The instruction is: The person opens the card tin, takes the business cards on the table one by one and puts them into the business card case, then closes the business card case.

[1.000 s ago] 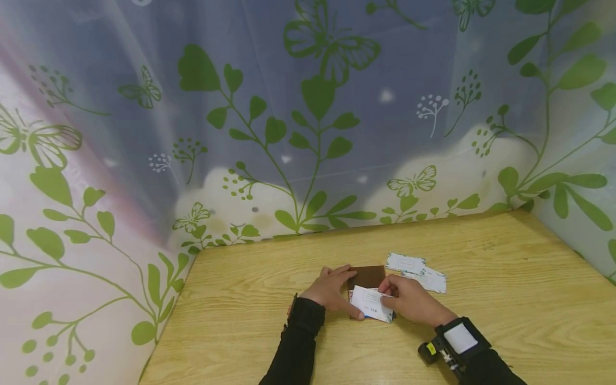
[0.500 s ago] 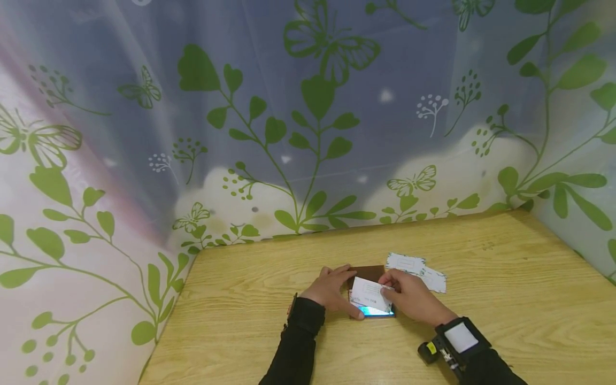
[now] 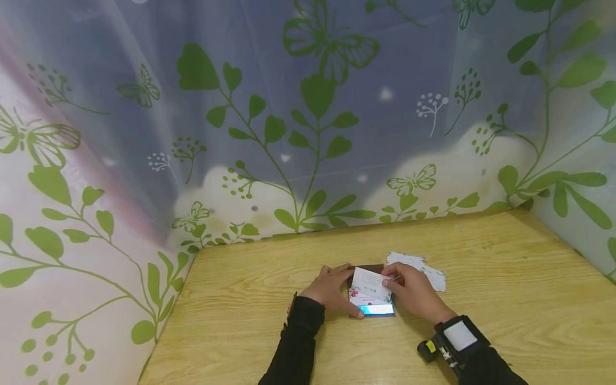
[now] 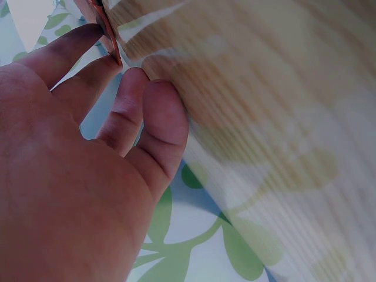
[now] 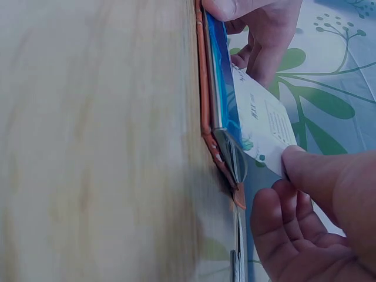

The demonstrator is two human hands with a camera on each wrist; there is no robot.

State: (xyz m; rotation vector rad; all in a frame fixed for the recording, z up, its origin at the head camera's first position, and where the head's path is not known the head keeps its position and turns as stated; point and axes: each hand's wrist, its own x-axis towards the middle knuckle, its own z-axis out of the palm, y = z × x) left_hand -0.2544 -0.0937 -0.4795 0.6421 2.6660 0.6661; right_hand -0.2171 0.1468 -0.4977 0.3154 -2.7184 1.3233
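Note:
A brown card holder (image 3: 371,269) lies spread out on the table, with a shiny blue strip (image 3: 376,309) along its near side. Above that strip, a white card with red flowers (image 3: 355,293) shows. My right hand (image 3: 413,293) pinches a white printed card (image 3: 369,279) by its right corner, tilted over the holder; the right wrist view shows this card (image 5: 264,117) beside the holder's orange-brown edge (image 5: 204,88). My left hand (image 3: 328,291) spans the holder's left side, thumb on the near corner and fingertips at the far part. In the left wrist view its fingers (image 4: 161,111) look loosely bent.
Two white cards with leafy borders, one farther back (image 3: 404,260) and one to its right (image 3: 436,279), lie behind my right hand. The wooden table (image 3: 231,310) meets a curtain (image 3: 269,107) printed with leaves and butterflies at the back and sides.
My right hand has moved the pinched card away from me, toward the holder's far part, uncovering the blue strip and the flowered card. The left hand has stayed in place.

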